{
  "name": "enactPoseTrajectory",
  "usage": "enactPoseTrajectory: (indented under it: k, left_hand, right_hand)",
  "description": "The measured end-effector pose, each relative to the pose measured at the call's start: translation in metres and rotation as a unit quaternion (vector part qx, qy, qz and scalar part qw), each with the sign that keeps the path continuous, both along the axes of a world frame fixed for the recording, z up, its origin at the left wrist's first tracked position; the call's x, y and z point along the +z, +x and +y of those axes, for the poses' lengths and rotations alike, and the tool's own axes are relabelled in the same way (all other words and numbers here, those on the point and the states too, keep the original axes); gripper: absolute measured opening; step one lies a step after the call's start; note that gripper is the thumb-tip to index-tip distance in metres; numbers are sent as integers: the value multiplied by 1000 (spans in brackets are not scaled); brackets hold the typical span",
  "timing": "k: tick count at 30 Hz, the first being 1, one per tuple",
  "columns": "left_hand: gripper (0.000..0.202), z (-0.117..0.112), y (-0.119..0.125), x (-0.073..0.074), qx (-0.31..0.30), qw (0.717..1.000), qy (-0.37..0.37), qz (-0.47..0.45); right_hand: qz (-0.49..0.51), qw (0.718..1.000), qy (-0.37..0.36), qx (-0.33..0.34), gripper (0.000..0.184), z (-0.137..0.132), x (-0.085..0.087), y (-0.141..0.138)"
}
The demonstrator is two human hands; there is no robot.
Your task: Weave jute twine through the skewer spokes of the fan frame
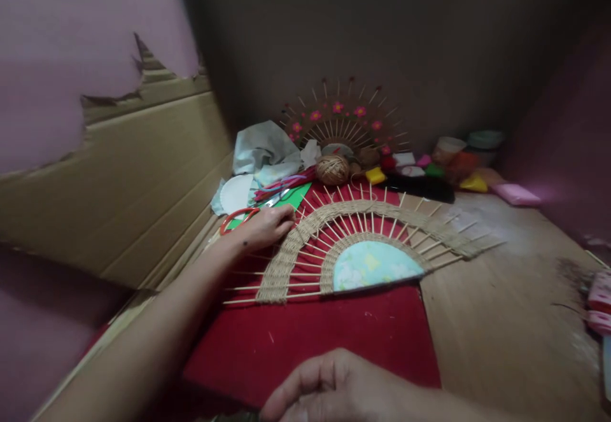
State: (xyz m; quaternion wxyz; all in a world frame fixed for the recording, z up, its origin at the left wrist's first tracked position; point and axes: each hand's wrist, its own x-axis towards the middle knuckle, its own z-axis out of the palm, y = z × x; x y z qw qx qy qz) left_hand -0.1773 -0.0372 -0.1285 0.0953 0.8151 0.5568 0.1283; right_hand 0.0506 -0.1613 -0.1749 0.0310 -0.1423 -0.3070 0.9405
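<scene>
A half-round woven piece (367,237) made of sticks and jute twine, with a pale blue centre, lies on a red mat (315,339). My left hand (267,226) reaches forward to its upper left edge, fingers curled, next to red-handled scissors (237,216). Whether the hand grips the scissors or twine is hidden. My right hand (329,387) rests at the near edge of the red mat, fingers loosely bent and together, nothing visible in them.
A ball of jute twine (333,169), a second decorated stick fan (341,123), cloth (265,148), green paper (298,196), and small coloured pieces (420,167) sit at the back. Cardboard (119,174) leans on the left. Wooden floor (501,320) extends right.
</scene>
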Motion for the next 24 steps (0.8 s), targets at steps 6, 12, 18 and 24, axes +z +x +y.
enactPoseTrajectory:
  k: [6, 12, 18, 24]
  left_hand:
    - [15, -10, 8, -7, 18, 999, -2, -35]
    - [14, -15, 12, -16, 49, 994, 57, -81]
    - [14, -15, 15, -24, 60, 981, 80, -165]
    - [15, -15, 12, -29, 47, 975, 88, -198]
  right_hand:
    - [-45, 998, 44, -2, 30, -3, 4, 0]
    - [-173, 934, 296, -101, 16, 15, 36, 2]
    - [-195, 537, 774, -272, 37, 93, 55, -18]
    - [-286, 565, 748, -198, 15, 148, 38, -53]
